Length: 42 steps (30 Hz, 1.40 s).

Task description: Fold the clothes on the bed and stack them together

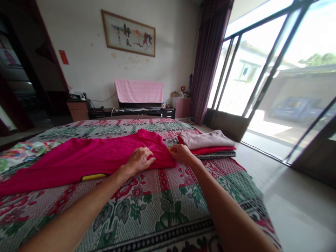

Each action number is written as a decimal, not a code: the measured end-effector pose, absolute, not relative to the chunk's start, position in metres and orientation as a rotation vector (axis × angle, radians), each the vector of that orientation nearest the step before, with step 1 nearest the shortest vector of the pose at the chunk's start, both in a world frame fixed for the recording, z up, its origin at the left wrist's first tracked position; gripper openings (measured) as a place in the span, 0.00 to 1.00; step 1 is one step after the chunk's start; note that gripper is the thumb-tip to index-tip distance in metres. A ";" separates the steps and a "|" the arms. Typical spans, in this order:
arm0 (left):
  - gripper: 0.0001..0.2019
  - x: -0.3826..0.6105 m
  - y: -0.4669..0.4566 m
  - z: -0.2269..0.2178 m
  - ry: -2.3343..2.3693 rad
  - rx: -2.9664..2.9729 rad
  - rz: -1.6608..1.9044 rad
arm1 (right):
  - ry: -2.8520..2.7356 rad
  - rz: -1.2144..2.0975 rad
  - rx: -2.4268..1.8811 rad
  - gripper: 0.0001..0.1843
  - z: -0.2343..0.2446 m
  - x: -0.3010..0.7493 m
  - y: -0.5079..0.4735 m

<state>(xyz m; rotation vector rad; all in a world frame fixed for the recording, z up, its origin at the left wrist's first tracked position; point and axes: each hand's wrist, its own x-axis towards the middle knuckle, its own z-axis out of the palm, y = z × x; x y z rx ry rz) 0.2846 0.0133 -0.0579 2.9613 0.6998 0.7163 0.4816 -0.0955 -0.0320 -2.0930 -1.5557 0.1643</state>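
The shirt [86, 154] is cut off by the left edge. The left hand [140, 160] hides the fabric under it; the right hand [181, 154], pinching the shirt's right end, covers part of a yellow trim [169, 149]. Both forearms [78, 211] are cut off below the shirt. Right of it, the stack's [210, 141] lower layers lie mostly hidden. Beyond it, a towel [140, 91] conceals most of something black [139, 105], the painting's [128, 33] small characters are illegible, and a vehicle [294, 108] to the right blurs.

The bright pink garment [99, 154] lies spread out sideways, lightly wrinkled, on the floral cover [170, 196]. A yellow, dark-edged patch [94, 177] shows along its near edge.
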 end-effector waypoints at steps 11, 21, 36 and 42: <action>0.10 0.285 0.014 -0.077 0.449 2.873 0.653 | -1.656 0.088 -1.923 0.15 -0.038 0.475 -0.092; 0.08 0.226 0.036 -0.045 0.743 2.891 0.685 | -1.892 0.062 -1.904 0.14 -0.047 0.467 -0.089; 0.10 0.064 0.058 -0.087 1.379 2.620 1.042 | -1.986 -0.118 -1.494 0.11 -0.049 0.388 -0.066; 0.09 0.061 0.051 -0.090 1.380 2.629 1.023 | -2.114 -0.001 -1.522 0.14 -0.043 0.332 -0.032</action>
